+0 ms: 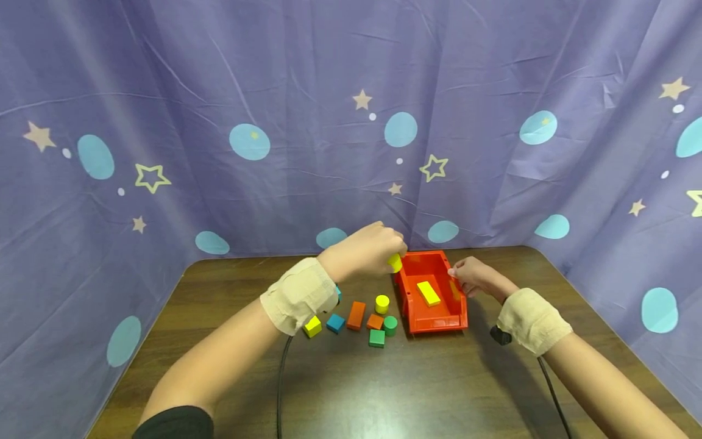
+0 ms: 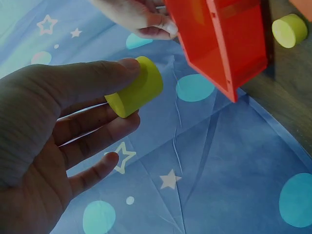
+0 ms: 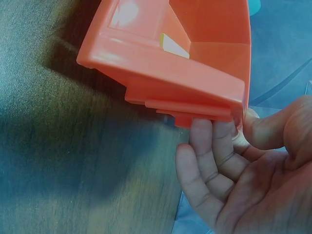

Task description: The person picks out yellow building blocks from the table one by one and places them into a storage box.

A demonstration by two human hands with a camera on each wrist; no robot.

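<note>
My left hand [image 1: 373,249] pinches a yellow cylinder [image 2: 139,90] between thumb and fingers, up beside the left rim of a red plastic bin [image 1: 437,324]. The little finger stands apart from the cylinder in the left wrist view. My right hand [image 1: 476,277] grips the bin's right side wall, thumb at the rim and fingertips under its outer lip [image 3: 187,109]. Inside the bin lies a flat yellow rectangular block [image 1: 428,294]; only a corner of it shows in the right wrist view.
Left of the bin, on the wooden table [image 1: 351,390], lie another yellow cylinder [image 1: 382,304], a green cylinder [image 1: 390,325], a green block [image 1: 376,338], orange blocks [image 1: 356,316], blue blocks [image 1: 336,323] and a yellow block [image 1: 312,327]. A patterned curtain [image 1: 307,183] stands behind.
</note>
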